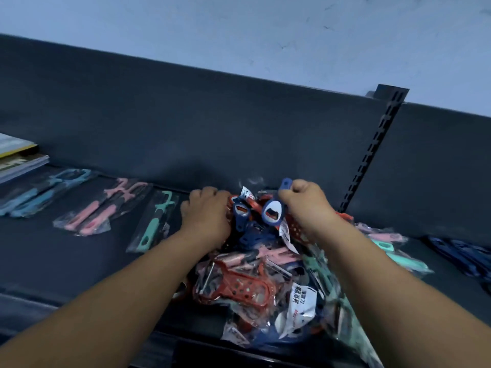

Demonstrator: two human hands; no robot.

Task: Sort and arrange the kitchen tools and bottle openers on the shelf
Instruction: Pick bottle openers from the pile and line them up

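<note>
Back panel (pixel 186 123) closes whole rear; slotted upright (pixel 372 160) stands proud at right rear. Heap of bagged tools (pixel 265 282) fills mid-deck from front lip to panel foot, spilling right in teal and pink packs (pixel 390 244). Left hand (pixel 206 216) and forearm fill gap between heap and teal peeler (pixel 154 221). Right hand (pixel 305 200), pinching blue bottle opener (pixel 273 212), sits over heap's rear. Pink peelers (pixel 101 211), blue peelers (pixel 45 192), stacked books (pixel 18 160) line rear left. Bare shelf deck (pixel 66 261) ahead of them: widest free run. Narrow strip before dark blue packs (pixel 462 257), possibly passable; blurred there.
</note>
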